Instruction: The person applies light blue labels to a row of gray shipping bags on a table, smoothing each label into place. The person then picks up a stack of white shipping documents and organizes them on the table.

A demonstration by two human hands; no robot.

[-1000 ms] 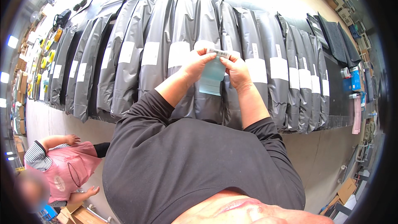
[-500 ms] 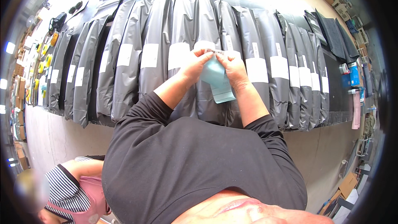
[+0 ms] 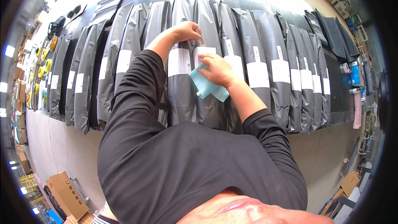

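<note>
A narrow barcode sticker [image 3: 202, 38] is pinched at its upper end by my left hand [image 3: 185, 32]. It lies upright against the middle grey plastic-wrapped parcel [image 3: 210, 110], just above that parcel's white label [image 3: 204, 50]. Lower down, my right hand [image 3: 217, 70] grips folded light-blue label backing paper [image 3: 207, 87], with its fingers over the lower part of the white label. Whether the sticker is fully stuck down cannot be seen. The parcel to the right bears a similar narrow sticker [image 3: 229, 47] above its white label.
Several more long grey parcels stand side by side along the dark table [image 3: 338, 95]. Flat dark bags [image 3: 331, 31] lie at the far right, near a blue box [image 3: 353, 76]. Yellow tape rolls [image 3: 47, 65] sit at the left, with a cardboard box [image 3: 66, 194] at lower left.
My hands have moved apart. The left has gone up and left with the sticker, now off the blue paper; the right has dropped slightly with the paper. A person at lower left has mostly left view.
</note>
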